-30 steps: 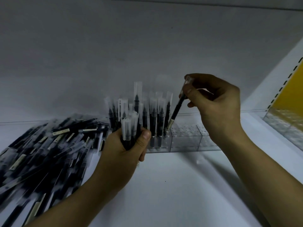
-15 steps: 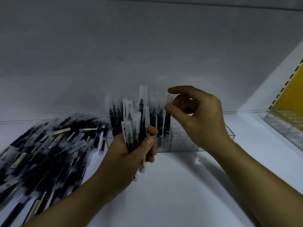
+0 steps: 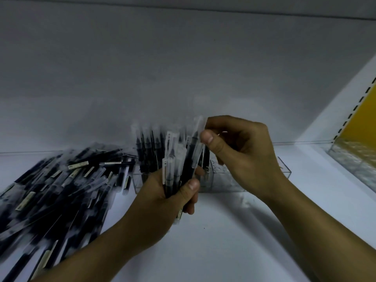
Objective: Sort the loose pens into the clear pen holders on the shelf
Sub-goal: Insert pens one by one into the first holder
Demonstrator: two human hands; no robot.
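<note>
Left hand: left hand (image 3: 162,196) curled round a bundle of pens (image 3: 173,171), thumb across the front of it, fingers wrapped behind; bundle held near upright, clear caps upward, lower ends showing below the fist
Right hand: right hand (image 3: 244,155) pinches the clear cap of one pen (image 3: 192,153) between thumb and forefinger, at the right top of the bundle
Pinched pen: dark barrel, tilted slightly right at the top; its lower part sits in the left hand's grip with the others
Hands, relation: close together, left below and in front, both on the same pen
Pen holder: clear pen holder (image 3: 223,181) stands on the shelf just behind both hands, toward the rear edge; its right end shows past the right wrist
Holder contents: standing pens (image 3: 148,147) fill its left part, caps up; the right part shows only clear cells; exact count cannot be read through the blur
Loose pens: large pile of loose pens (image 3: 57,192) lies flat along the left side of the shelf, running from the rear edge to the front left corner, touching the holder's left end
Shelf: white shelf (image 3: 223,245), white back panel (image 3: 183,68) behind
Right edge: second clear holder (image 3: 354,157) in front of a yellow panel (image 3: 362,119), well apart from the hands
</note>
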